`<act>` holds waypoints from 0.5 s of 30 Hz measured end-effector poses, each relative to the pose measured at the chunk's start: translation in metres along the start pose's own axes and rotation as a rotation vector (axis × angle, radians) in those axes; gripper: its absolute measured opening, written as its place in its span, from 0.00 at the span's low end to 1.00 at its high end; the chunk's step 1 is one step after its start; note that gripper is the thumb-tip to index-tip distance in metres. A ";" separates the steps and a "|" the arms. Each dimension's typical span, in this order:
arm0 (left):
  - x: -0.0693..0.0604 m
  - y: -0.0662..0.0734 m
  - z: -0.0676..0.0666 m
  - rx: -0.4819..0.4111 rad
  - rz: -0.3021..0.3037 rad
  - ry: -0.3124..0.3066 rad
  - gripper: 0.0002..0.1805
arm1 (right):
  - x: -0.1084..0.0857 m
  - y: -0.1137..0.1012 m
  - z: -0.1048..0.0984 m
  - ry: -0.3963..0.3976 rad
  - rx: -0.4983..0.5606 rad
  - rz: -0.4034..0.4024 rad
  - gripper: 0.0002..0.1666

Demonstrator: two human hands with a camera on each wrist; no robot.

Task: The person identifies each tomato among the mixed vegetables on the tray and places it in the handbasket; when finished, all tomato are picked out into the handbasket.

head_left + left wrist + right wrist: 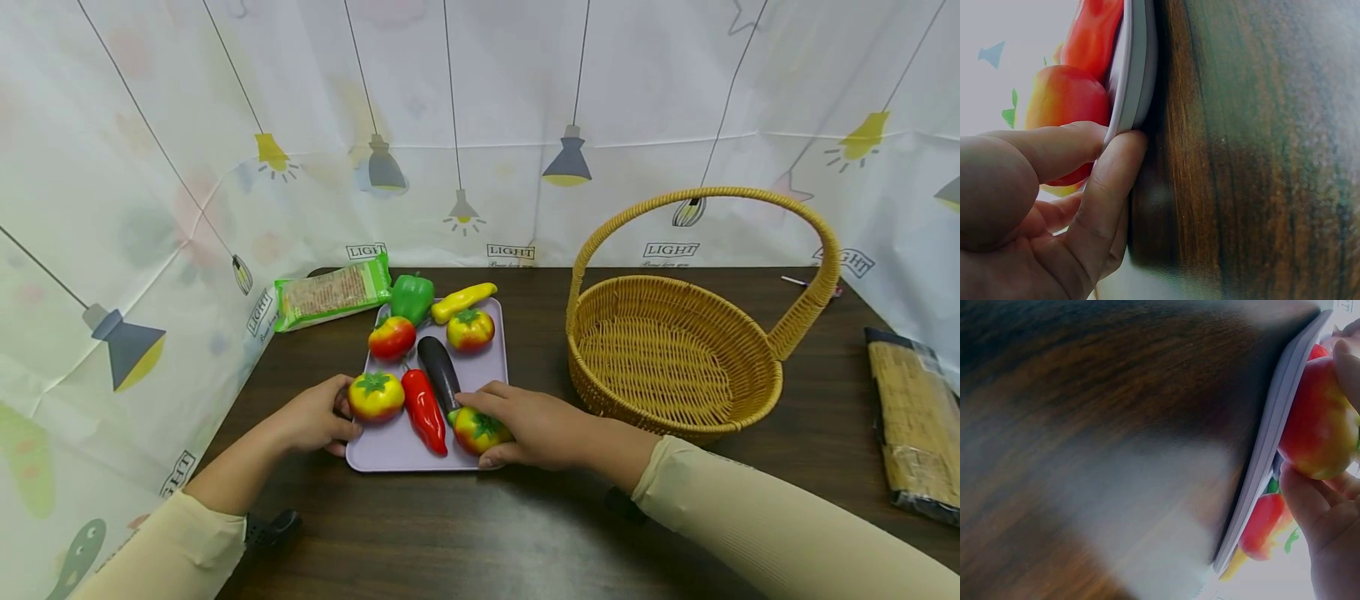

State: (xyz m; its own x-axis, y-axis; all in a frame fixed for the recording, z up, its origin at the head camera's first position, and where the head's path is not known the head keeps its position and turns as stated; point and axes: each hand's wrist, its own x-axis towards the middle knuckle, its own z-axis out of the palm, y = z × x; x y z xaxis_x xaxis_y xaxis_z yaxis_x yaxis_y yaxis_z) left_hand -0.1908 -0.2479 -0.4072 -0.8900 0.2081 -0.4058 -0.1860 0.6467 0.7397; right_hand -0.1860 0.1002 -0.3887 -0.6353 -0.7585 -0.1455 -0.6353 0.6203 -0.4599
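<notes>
A lilac tray (386,450) lies on the dark table, and my left hand (318,417) pinches its left edge, thumb on the rim (1117,94) and fingers beneath. Beside that thumb sits a yellow-red tomato (375,396). My right hand (536,425) grips another tomato (476,429), its thumb and fingers spread around it (1319,425), at the tray's front right corner. Between the hands are a red chili pepper (425,412) and a dark eggplant (437,365). Farther back are two more tomatoes, one redder (392,337), a green bell pepper (412,298) and a yellow pepper (465,302).
To the right stands a wicker basket (675,423) with a tall arched handle. A green-and-clear packet (330,292) lies behind the tray at left. A brown wrapped package (918,425) rests at the far right edge. Printed curtains hang behind the table and at its left.
</notes>
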 end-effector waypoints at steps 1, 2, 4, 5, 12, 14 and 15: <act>0.000 0.000 0.000 0.000 -0.001 -0.001 0.38 | 0.000 0.000 0.000 -0.002 -0.001 0.002 0.49; 0.000 0.000 0.000 -0.001 -0.001 -0.001 0.38 | 0.000 0.000 -0.001 -0.003 -0.001 0.004 0.49; 0.000 0.000 0.000 -0.002 -0.001 -0.001 0.38 | -0.001 0.000 -0.002 -0.001 -0.006 0.004 0.49; 0.000 0.000 0.000 -0.001 0.000 -0.001 0.38 | -0.002 0.000 -0.003 0.001 -0.008 0.004 0.49; 0.000 -0.001 0.000 -0.001 0.005 0.000 0.38 | -0.008 -0.002 -0.013 0.042 -0.032 -0.004 0.48; 0.000 -0.001 0.001 -0.003 0.006 0.003 0.38 | -0.010 -0.002 -0.016 0.051 -0.047 -0.003 0.49; 0.000 -0.001 0.001 0.000 0.011 0.000 0.38 | -0.011 -0.003 -0.018 0.057 -0.054 -0.001 0.49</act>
State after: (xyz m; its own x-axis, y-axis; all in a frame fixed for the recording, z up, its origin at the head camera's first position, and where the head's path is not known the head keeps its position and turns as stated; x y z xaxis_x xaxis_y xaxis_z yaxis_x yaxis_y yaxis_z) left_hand -0.1902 -0.2482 -0.4081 -0.8921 0.2147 -0.3975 -0.1763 0.6445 0.7440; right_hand -0.1847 0.1107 -0.3703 -0.6575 -0.7476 -0.0944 -0.6579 0.6306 -0.4118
